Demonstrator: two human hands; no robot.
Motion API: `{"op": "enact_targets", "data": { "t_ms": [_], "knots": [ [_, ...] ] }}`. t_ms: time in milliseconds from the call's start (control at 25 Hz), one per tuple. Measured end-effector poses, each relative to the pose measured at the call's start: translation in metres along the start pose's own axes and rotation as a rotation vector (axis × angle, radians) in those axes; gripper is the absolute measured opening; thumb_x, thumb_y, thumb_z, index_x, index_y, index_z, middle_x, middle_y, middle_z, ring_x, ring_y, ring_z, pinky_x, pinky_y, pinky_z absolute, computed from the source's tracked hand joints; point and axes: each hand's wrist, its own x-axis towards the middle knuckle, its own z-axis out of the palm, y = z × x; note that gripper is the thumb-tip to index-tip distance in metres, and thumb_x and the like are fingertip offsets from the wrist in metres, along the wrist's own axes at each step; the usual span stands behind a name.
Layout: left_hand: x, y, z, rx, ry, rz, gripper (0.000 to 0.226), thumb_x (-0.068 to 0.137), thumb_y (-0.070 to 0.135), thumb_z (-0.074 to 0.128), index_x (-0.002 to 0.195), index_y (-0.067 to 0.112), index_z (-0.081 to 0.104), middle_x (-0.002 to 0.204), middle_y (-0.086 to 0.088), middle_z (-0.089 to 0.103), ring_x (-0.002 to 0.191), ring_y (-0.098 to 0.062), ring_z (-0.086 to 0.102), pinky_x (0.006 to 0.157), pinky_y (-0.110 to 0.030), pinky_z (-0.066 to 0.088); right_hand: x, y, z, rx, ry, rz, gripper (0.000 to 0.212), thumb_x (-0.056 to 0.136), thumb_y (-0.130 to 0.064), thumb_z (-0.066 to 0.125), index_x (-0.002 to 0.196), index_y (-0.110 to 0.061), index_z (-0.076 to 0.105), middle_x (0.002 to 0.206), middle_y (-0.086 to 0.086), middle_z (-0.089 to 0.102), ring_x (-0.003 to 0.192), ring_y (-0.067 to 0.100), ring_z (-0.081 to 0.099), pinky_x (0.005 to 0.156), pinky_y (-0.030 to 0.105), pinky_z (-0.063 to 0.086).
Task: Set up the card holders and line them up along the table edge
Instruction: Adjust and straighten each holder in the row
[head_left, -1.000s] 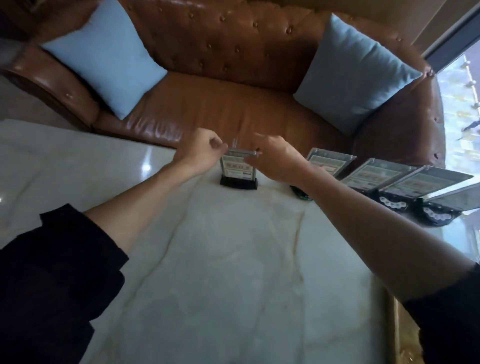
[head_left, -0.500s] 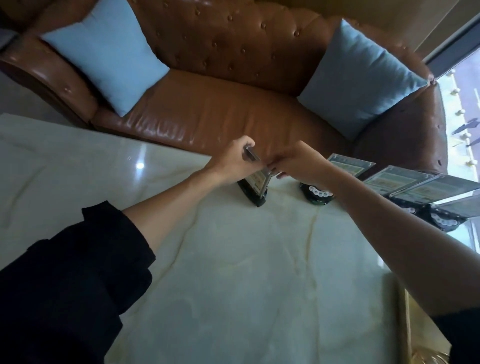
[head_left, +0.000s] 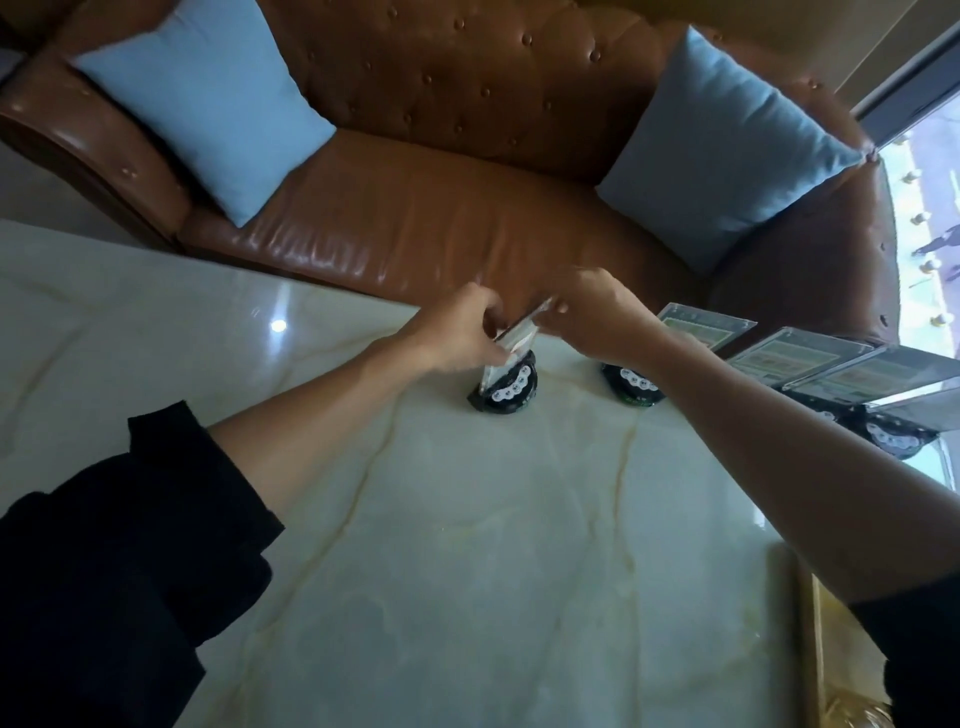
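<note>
Both forearms reached out over the pale marble worktop (head_left: 467, 545) toward its far edge, black sleeves pushed up near the elbows. The left hand (head_left: 457, 332) was curled, its fingers pinching the left side of a clear card holder (head_left: 506, 364) that stood on a round black base, tilted and turned partly edge-on. The right hand (head_left: 597, 322) came in from the other side with the wrist bent down, fingertips pinching the holder's upper right corner. The holder sat near the far edge of the worktop, just in front of the brown leather sofa (head_left: 415, 234).

To its right a second holder (head_left: 701, 325) stood behind the right wrist, its black base showing under the forearm. Two more holders (head_left: 795, 356) followed in a row along the same edge, leaning back. Two blue cushions (head_left: 208, 98) rested on the sofa, one at each end.
</note>
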Motion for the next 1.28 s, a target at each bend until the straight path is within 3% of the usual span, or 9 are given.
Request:
{"op": "enact_targets", "data": {
  "t_ms": [80,240,440,640,880,1160,1280],
  "knots": [
    [0.0,-0.001,-0.002,0.144,0.063,0.008,0.009,0.079,0.015,0.075,0.088,0.013,0.075,0.082,0.001,0.069,0.08,-0.017,0.065,0.053,-0.018,0.038,0.004,0.004,-0.007,-0.105,-0.036,0.041,0.014,0.093,-0.025,0.061,0.102,-0.025,0.073,0.092,0.0,0.07,0.078,0.023,0.064,0.063,0.034,0.049],
    [0.016,0.017,-0.001,0.128,0.226,0.064,0.015,0.087,0.012,0.071,0.1,0.014,0.078,0.091,-0.001,0.073,0.085,-0.016,0.064,0.069,-0.023,0.042,-0.003,0.016,-0.024,-0.208,-0.005,0.125,0.023,0.092,-0.036,0.062,0.108,-0.025,0.074,0.099,0.004,0.075,0.082,0.027,0.067,0.066,0.034,0.053],
    [0.041,0.037,0.015,0.138,0.18,0.09,0.016,0.085,0.009,0.073,0.101,0.01,0.078,0.085,-0.002,0.071,0.089,-0.023,0.067,0.076,-0.023,0.041,-0.015,0.031,-0.039,-0.216,0.03,0.231,0.021,0.093,-0.033,0.061,0.104,-0.02,0.074,0.082,0.006,0.061,0.073,0.027,0.054,0.064,0.031,0.039],
    [0.061,0.045,0.023,0.137,0.188,0.135,0.016,0.083,0.008,0.075,0.098,0.011,0.08,0.095,-0.007,0.077,0.09,-0.022,0.069,0.077,-0.025,0.046,-0.021,0.049,-0.04,-0.203,0.048,0.248,0.022,0.092,-0.036,0.061,0.101,-0.02,0.074,0.085,0.003,0.059,0.076,0.024,0.053,0.065,0.029,0.037],
    [0.071,0.046,0.033,0.119,0.196,0.164,0.016,0.079,0.008,0.076,0.093,0.015,0.081,0.085,-0.005,0.077,0.08,-0.021,0.068,0.077,-0.036,0.054,-0.024,0.064,-0.039,-0.171,0.088,0.27,0.023,0.091,-0.037,0.063,0.108,-0.027,0.074,0.101,0.004,0.07,0.089,0.025,0.064,0.067,0.029,0.043],
    [0.072,0.049,0.037,0.119,0.211,0.169,0.015,0.081,0.009,0.076,0.093,0.015,0.08,0.085,-0.003,0.076,0.075,-0.015,0.061,0.074,-0.03,0.05,-0.028,0.069,-0.039,-0.165,0.094,0.256,0.02,0.092,-0.037,0.063,0.106,-0.027,0.073,0.1,0.002,0.069,0.09,0.023,0.064,0.068,0.03,0.044],
    [0.073,0.047,0.037,0.106,0.193,0.159,0.015,0.081,0.009,0.076,0.094,0.015,0.08,0.086,-0.004,0.076,0.079,-0.02,0.065,0.075,-0.029,0.048,-0.028,0.068,-0.037,-0.186,0.105,0.227,0.021,0.092,-0.038,0.062,0.107,-0.027,0.073,0.1,0.002,0.071,0.096,0.024,0.062,0.083,0.035,0.045]
  ]
}}
